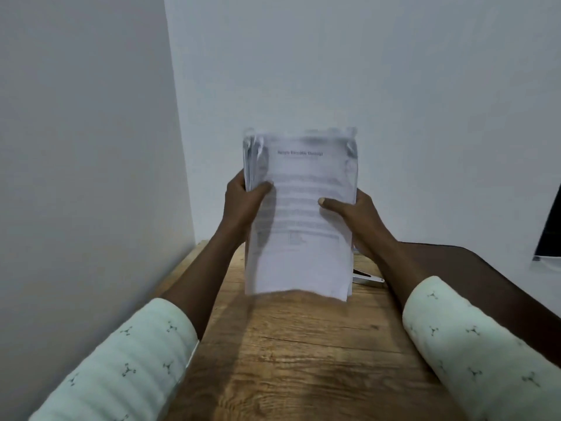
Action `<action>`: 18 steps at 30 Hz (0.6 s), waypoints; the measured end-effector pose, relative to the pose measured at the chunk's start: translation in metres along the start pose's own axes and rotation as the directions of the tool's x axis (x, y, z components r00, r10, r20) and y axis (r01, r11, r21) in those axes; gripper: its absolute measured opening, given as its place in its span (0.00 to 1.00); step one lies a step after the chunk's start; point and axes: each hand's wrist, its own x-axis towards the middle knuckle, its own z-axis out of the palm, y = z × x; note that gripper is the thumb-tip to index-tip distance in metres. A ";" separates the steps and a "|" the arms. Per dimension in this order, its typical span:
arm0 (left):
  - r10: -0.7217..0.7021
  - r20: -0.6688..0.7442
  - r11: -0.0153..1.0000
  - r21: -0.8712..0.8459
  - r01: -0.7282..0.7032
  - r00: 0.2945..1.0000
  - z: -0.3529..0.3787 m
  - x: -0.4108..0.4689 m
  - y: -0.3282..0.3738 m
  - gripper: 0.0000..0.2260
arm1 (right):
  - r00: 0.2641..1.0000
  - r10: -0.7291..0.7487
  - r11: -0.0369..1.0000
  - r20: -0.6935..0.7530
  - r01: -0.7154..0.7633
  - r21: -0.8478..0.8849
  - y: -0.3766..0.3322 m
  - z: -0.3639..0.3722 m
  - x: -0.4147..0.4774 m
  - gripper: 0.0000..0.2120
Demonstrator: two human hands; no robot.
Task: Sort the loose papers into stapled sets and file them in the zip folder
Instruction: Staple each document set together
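A pale wall point(85, 147) closes the left side and meets the far wall in a corner. A light patterned left sleeve point(121, 360) reaches in from the near left. The left hand point(243, 202) grips the left edge of a stack of papers point(303, 238). Its thumb is pressed flat on the front sheet and its fingers are curled out of sight behind the stack. The stack stands upright in the middle of the scene above the wooden counter point(288, 360), printed face toward the camera. Its text is blurred, and its bottom edge is too smeared to tell whether it touches the wood. Just behind its lower right corner lies a small white object point(368, 278), possibly a stapler. The right hand point(355, 217) holds the stack's right edge in the same way, thumb across the front and fingers wrapped behind. The right sleeve point(473, 338) comes in from the near right, over a dark surface point(485, 275) beside the counter. A dark sheet point(549, 232) hangs on the far wall at the right edge.
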 end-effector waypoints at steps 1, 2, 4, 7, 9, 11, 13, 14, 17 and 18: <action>-0.017 0.011 1.000 0.009 0.017 1.000 -0.002 -0.005 -0.008 0.10 | 1.000 0.017 1.000 0.007 -0.017 0.024 0.004 -0.001 -0.004 0.16; -0.037 0.020 0.999 0.007 0.037 0.999 -0.004 -0.009 -0.015 0.10 | 1.000 0.023 0.999 0.010 -0.023 0.042 0.008 -0.003 -0.004 0.17; -0.085 0.021 0.996 -0.009 0.086 0.996 -0.008 -0.011 -0.026 0.12 | 1.000 0.021 0.999 0.006 -0.021 0.040 0.010 -0.004 -0.002 0.18; -0.143 0.087 0.990 0.010 0.143 0.986 -0.009 -0.013 -0.038 0.13 | 0.999 0.033 0.999 0.009 -0.033 0.027 0.012 -0.004 0.003 0.18; -0.160 0.136 0.987 0.057 0.153 0.978 -0.009 -0.019 -0.049 0.14 | 0.995 0.066 0.995 0.074 -0.071 0.065 0.015 -0.007 0.002 0.22; -0.176 0.088 0.983 0.070 0.170 0.980 -0.013 -0.020 -0.057 0.15 | 0.990 0.131 0.982 0.059 -0.138 0.126 0.022 -0.015 0.005 0.30; -0.168 -0.004 0.983 0.072 0.168 0.986 -0.022 -0.012 -0.059 0.14 | 0.964 0.233 0.970 -0.131 -0.222 0.097 0.036 -0.027 0.010 0.27; -0.162 -0.045 0.983 0.083 0.166 0.986 -0.029 -0.006 -0.059 0.14 | 0.940 0.243 0.966 -0.238 -0.258 -0.032 0.045 -0.035 0.013 0.22; -0.172 -0.183 0.975 0.107 0.193 0.968 -0.051 0.007 -0.060 0.14 | 0.955 0.208 0.560 -0.211 -0.293 -0.774 0.079 -0.056 0.017 0.10; -0.172 -0.225 0.974 0.108 0.200 0.959 -0.058 0.011 -0.062 0.14 | 0.951 0.283 0.317 -0.124 -0.215 -0.924 0.087 -0.058 0.014 0.12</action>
